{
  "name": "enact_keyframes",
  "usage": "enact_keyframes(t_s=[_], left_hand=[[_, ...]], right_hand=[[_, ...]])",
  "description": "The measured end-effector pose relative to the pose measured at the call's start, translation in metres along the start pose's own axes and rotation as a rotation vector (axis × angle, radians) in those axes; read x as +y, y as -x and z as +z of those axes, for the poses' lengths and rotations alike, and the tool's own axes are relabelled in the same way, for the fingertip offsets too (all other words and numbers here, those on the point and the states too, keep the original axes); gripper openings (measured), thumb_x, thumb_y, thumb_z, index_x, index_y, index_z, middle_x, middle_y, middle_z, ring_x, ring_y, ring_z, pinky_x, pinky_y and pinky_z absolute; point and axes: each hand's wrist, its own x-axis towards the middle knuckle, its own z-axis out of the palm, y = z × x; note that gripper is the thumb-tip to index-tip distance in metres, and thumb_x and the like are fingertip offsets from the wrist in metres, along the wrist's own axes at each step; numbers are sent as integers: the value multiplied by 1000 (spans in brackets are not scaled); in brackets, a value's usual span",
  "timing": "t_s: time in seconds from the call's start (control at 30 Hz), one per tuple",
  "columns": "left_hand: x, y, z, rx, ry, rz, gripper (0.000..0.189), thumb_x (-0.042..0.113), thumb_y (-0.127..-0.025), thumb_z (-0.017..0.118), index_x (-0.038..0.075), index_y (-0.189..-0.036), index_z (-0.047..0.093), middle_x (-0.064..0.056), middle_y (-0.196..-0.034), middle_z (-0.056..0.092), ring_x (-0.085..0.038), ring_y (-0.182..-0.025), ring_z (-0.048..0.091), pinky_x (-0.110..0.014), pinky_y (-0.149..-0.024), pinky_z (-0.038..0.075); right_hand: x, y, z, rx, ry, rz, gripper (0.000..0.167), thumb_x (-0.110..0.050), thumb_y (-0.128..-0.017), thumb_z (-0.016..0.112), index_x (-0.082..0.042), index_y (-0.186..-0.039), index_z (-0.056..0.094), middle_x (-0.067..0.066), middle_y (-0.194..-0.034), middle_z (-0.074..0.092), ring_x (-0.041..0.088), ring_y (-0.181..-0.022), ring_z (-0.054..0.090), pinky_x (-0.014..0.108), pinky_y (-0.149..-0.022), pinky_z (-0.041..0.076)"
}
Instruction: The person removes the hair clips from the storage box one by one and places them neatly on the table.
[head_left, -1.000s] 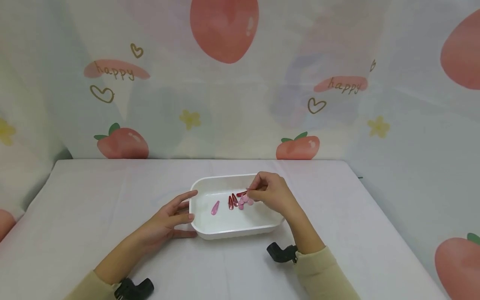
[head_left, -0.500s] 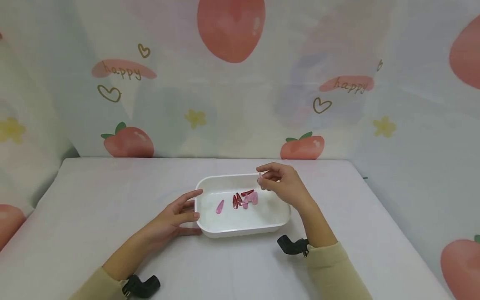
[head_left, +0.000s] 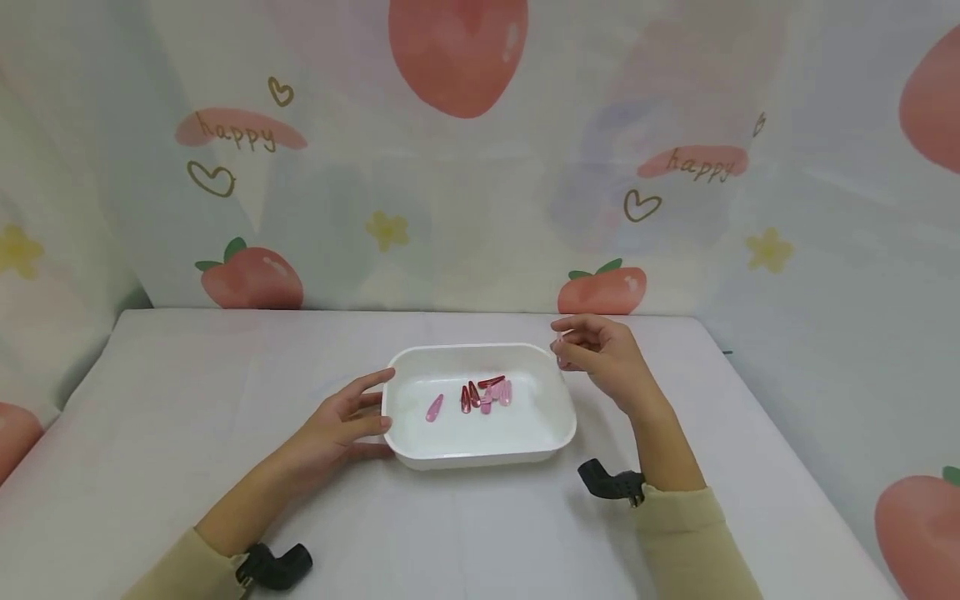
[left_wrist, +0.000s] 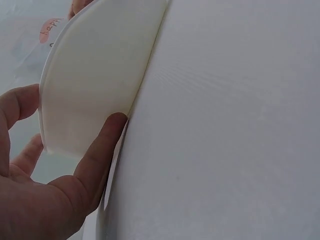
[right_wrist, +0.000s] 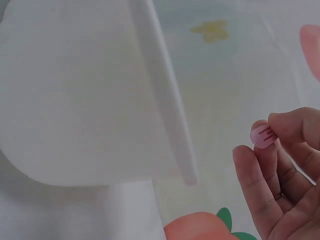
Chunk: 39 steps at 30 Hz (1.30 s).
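Note:
My left hand (head_left: 333,433) lies against the left end of a white tray (head_left: 480,456). Its spread fingers touch the rim and the outer wall, which the left wrist view shows up close. Beyond the tray's far right corner my right hand (head_left: 607,358) is raised, pinching a small pink hair clip (right_wrist: 263,136) between thumb and fingertip. Inside the tray, red hair clips (head_left: 467,399) and several pink ones (head_left: 497,392) cluster near the middle. A lone pink clip (head_left: 435,407) rests left of them. The right wrist view does not show the tray's contents.
A white cloth covers the table (head_left: 465,533). Behind it hangs a printed curtain (head_left: 465,192) with fruit, flowers and lettering. Black camera mounts (head_left: 611,482) sit at both wrists.
My right hand has lifted a pink clip out of the cluster and carried it rightward past the tray's rim. My left hand has kept its place on the tray.

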Motion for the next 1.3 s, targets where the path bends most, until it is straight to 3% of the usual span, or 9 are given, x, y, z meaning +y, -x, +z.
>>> enact_keyframes(t_s=[0.13,0.4,0.77,1.03,1.3], left_hand=[[0,0,-4,16,-17,-2,68,6,-97,62,20,-156,32,-21,-154,33,-39,-128,52,-50,-92,56],[-5,-1,-14,-38,36,-5,69,7,-99,60,23,-158,28,-21,-157,28,-36,-131,50,-52,-97,53],[-5,-4,-14,-53,45,8,69,9,-98,62,27,-157,30,-21,-156,30,-35,-127,53,-51,-96,54],[-5,-5,-15,-75,47,-1,71,8,-98,62,26,-158,28,-23,-155,31,-32,-125,55,-52,-97,53],[-5,-3,-12,-79,54,-8,71,8,-99,61,25,-158,26,-23,-156,30,-32,-125,55,-52,-98,53]], right_hand=[[6,-2,-5,4,-19,14,28,-11,-93,69,-5,-120,64,16,-98,67,21,-78,66,30,-76,61],[17,-7,-16,14,-72,71,29,-11,-94,67,-3,-122,62,11,-97,68,20,-77,64,31,-77,61],[34,-9,-21,-27,-92,222,36,-6,-94,63,2,-129,58,21,-110,67,16,-83,64,31,-82,60],[47,-10,-18,-50,-16,241,40,-8,-95,63,3,-133,56,26,-116,65,23,-90,64,31,-81,60],[62,-10,-16,-86,66,246,37,-10,-94,67,2,-128,60,20,-105,68,20,-83,62,28,-76,60]])
